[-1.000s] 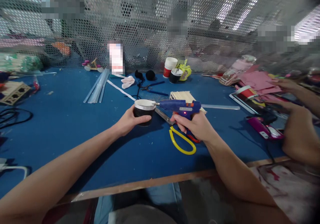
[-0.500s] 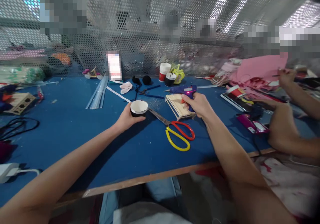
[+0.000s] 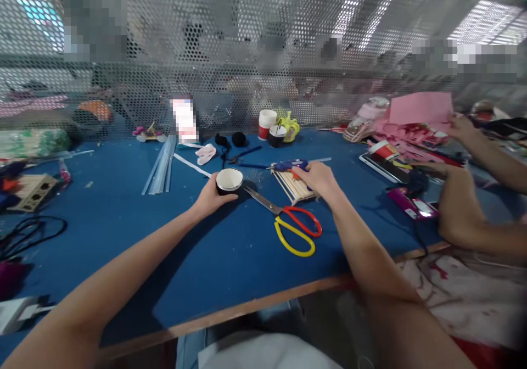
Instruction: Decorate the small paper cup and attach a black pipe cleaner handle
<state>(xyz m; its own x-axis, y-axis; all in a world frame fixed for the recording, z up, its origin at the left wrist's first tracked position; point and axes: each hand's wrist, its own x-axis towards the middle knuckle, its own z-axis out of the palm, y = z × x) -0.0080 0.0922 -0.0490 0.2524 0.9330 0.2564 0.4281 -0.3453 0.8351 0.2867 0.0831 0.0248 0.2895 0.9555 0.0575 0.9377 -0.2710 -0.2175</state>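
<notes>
the left hand (image 3: 211, 195) is wrapped around a black cup (image 3: 229, 180) with white inside, near the scissors (image 3: 275, 208); the right hand (image 3: 319, 178) grips the glue gun (image 3: 290, 165). behind, paper cups (image 3: 267, 118) stand stacked, their print unreadable.

The right hand (image 3: 319, 177) has carried the glue gun (image 3: 290, 165) away from the cup (image 3: 229, 180) — 1.0 s ago its nozzle was at the rim, and now it points across the far edge of the stick rack (image 3: 290, 185). Over the last 0.5 s the gun has also come down lower against that rack. The cup, in the left hand (image 3: 209, 197), now shows more of its white inside. The scissors (image 3: 276, 210), partly covered 1.0 s ago, lie in view with both handles uncovered. To the right, a co-worker's hand (image 3: 461, 127) has raised a pink sheet (image 3: 420, 108) — 1.0 s ago no sheet stood upright there.
</notes>
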